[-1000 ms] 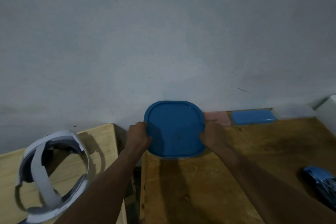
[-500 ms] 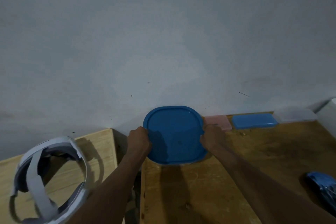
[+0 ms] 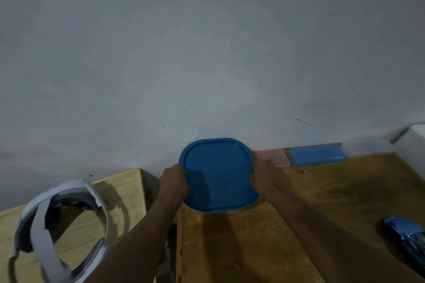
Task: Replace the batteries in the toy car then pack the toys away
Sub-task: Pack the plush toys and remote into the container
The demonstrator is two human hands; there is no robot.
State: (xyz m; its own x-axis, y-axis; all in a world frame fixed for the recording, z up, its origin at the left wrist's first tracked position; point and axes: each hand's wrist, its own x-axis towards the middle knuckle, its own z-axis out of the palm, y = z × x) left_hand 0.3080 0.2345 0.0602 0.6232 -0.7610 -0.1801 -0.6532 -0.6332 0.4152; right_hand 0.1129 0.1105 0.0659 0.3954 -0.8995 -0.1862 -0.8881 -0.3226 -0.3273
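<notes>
A blue rounded-square container lid (image 3: 218,173) sits at the far left end of the wooden table (image 3: 333,202), close to the wall. My left hand (image 3: 173,180) grips its left edge with curled fingers. My right hand (image 3: 264,177) grips its right edge the same way. Whatever lies under the lid is hidden. A blue toy car (image 3: 407,234) lies at the table's right edge, partly cut off by the frame.
A pink box (image 3: 273,157) and a flat blue box (image 3: 318,155) lie along the wall behind my right hand. A white object (image 3: 414,142) stands at the far right. A white headset strap (image 3: 57,232) rests on a lower wooden surface (image 3: 122,188) to the left, across a gap.
The lid and both hands have sunk slightly lower and closer to the table. Both hands keep their grip on the lid's edges.
</notes>
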